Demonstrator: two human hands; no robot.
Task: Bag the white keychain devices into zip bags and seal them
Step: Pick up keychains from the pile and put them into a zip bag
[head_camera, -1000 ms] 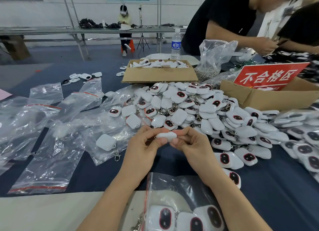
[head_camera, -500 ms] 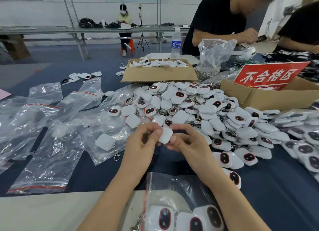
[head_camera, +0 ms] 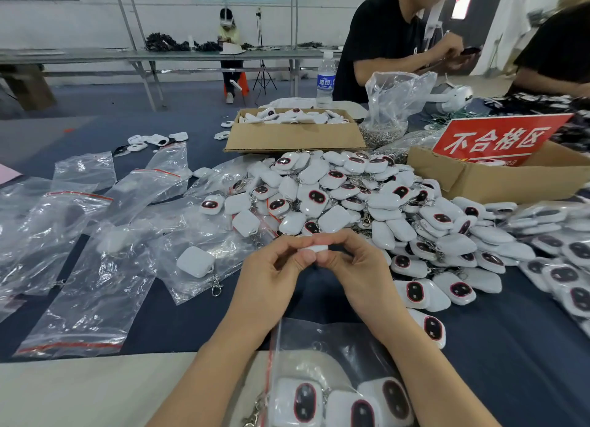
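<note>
Head view, centre: I see the left hand [head_camera: 271, 273] and right hand [head_camera: 357, 267] meeting above the table [head_camera: 510, 346]. The fingers [head_camera: 351, 239] of both are curled and pinch one white keychain device [head_camera: 314, 248] between their tips. The fingertips cover most of the device, so I cannot tell which face is up.

Just behind the hands lies a heap of keychain devices [head_camera: 351, 196], some showing dark oval windows. It spreads right toward bagged devices [head_camera: 562, 235] at the frame edge.

Left of the hands, a zip bag [head_camera: 198, 235] holds a single device, its metal clasp at the bag's near edge. Empty zip bags [head_camera: 79, 299] with red seal lines lie further left.

Between the forearms, at the near edge, a filled zip bag [head_camera: 335, 346] holds several devices.

Behind the heap: a flat cardboard box [head_camera: 293, 136] of devices, a second box [head_camera: 498, 180] carrying a red sign [head_camera: 498, 139], a clear bag of metal clasps [head_camera: 396, 107], and a water bottle [head_camera: 325, 80].
</note>
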